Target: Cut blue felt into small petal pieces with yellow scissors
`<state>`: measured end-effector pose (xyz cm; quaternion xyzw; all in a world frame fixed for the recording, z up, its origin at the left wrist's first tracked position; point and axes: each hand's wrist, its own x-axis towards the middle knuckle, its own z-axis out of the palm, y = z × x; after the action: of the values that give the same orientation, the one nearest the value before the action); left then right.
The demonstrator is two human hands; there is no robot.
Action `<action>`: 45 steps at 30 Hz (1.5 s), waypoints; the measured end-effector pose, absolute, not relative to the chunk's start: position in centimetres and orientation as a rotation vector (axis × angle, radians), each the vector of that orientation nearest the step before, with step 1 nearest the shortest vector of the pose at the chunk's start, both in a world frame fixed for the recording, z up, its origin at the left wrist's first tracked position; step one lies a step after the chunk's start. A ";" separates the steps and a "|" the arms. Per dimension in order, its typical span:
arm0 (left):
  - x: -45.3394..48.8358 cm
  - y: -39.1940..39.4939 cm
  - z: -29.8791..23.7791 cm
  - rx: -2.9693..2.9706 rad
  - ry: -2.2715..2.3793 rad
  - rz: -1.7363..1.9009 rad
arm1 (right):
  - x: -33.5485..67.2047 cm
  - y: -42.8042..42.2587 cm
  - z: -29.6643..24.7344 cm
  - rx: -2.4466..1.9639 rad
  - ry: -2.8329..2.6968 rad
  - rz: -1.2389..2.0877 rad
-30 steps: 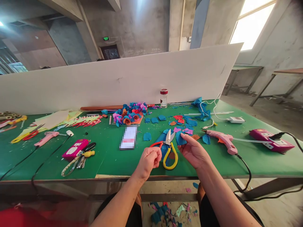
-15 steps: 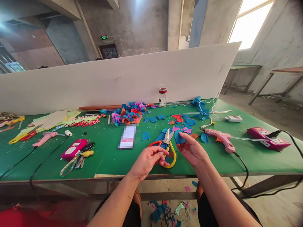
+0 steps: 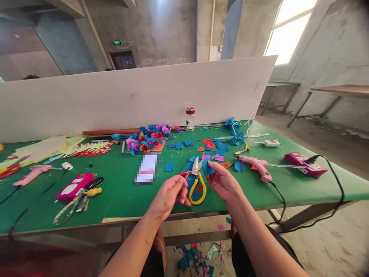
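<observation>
A small piece of blue crepe paper [image 3: 206,167] is pinched between the thumb and fingers of my right hand [image 3: 225,181], just above the table. My left hand [image 3: 170,195] is closed, its thumb pressed to curled fingers; anything inside is hidden. Beside it, scissors [image 3: 196,177] with one red and one yellow handle lie with blades slightly parted, the red handle partly behind my left hand. Under the scissors is a larger blue paper sheet [image 3: 186,167]. A blue paper square [image 3: 170,166] lies further left, and more blue squares [image 3: 180,146] lie behind.
A pink glue gun [image 3: 256,165] and a pink power box [image 3: 305,164] are on the right. Paper flowers [image 3: 145,140], a phone [image 3: 146,169] and a lidded jar [image 3: 190,119] stand or lie behind. Keys [image 3: 83,202] and a second pink box [image 3: 75,186] are left. A white board [image 3: 138,96] borders the back.
The camera view has turned slightly right, so everything appears shifted left. My left hand has drawn a little away from the scissors' yellow handle. The right hand still holds the blue paper.
</observation>
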<state>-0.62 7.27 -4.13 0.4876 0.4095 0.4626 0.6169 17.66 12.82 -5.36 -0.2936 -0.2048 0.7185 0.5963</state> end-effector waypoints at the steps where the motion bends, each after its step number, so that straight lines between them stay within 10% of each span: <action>1: -0.8 7.4 -4.2 1.099 0.935 1.088 | 17.6 12.8 -5.4 -0.674 -0.487 1.679; 45: -0.3 7.4 -4.5 1.195 0.859 1.182 | 17.6 12.8 -5.8 -0.709 -0.451 1.693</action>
<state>-0.31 7.36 -4.48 0.5125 0.3687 0.5070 0.5868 17.63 12.78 -5.82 -0.3042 -0.1933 0.7260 0.5856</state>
